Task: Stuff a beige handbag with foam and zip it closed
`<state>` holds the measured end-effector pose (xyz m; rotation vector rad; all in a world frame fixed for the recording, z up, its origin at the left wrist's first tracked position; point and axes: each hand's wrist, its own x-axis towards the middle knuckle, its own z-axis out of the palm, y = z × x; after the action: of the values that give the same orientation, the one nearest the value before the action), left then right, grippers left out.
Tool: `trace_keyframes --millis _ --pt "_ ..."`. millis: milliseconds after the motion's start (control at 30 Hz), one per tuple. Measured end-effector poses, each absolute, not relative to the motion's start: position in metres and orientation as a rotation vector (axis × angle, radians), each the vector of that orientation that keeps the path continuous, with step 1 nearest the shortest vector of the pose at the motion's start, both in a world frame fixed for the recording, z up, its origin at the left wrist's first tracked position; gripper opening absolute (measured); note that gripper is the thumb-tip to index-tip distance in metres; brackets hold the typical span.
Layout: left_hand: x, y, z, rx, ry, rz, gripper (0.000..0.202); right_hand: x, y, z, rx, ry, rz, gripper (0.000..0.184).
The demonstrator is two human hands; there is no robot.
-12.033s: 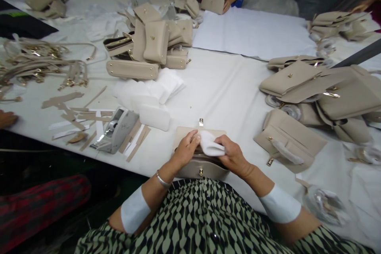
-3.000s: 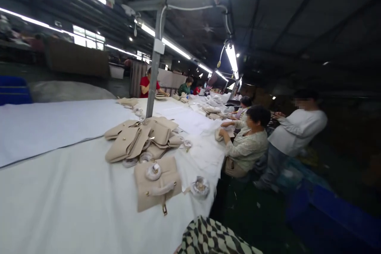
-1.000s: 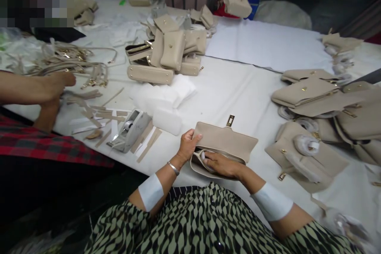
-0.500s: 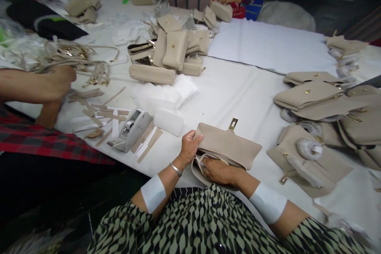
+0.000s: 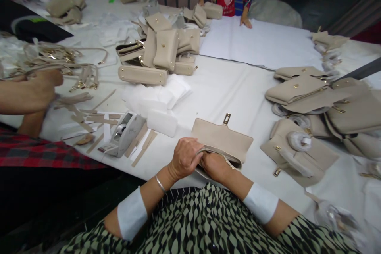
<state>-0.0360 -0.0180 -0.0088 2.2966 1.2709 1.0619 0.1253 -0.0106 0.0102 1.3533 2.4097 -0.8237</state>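
A beige handbag (image 5: 222, 139) lies at the table's front edge. Its flap is folded back away from me, and a gold turn-lock plate (image 5: 227, 118) sticks out from the flap's far edge. My left hand (image 5: 186, 158) is closed on the bag's left corner, thumb toward the opening. Inside the mouth of the bag is my right hand (image 5: 216, 166), close against the left one; its knuckles look bent, but the bag and the left hand hide its fingertips.
Left of the bag are white padding sheets (image 5: 162, 122), a grey tape dispenser (image 5: 123, 134) and beige strips (image 5: 144, 149). Stacked handbags (image 5: 165, 49) stand behind; more bags (image 5: 297, 91) lie right. A co-worker's arm (image 5: 26, 95) is near straps (image 5: 86, 77). Other people work across the table.
My left hand has moved from the flap's left edge down to the bag's opening, near my right hand. The right hand stays inside. Across the table, a person's hand now rests on the white sheet.
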Motion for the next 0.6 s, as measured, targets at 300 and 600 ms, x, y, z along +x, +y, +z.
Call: trace_keyframes --millis 300,600 --pt "-0.053 -0.018 0.003 2.690 0.922 0.339 0.024 0.162 -0.026 0.019 1.095 2.487 -0.633 0.052" --pt "-0.043 -0.001 0.007 2.852 0.796 0.254 0.013 0.193 -0.028 -0.003 1.224 2.881 -0.632 0.023"
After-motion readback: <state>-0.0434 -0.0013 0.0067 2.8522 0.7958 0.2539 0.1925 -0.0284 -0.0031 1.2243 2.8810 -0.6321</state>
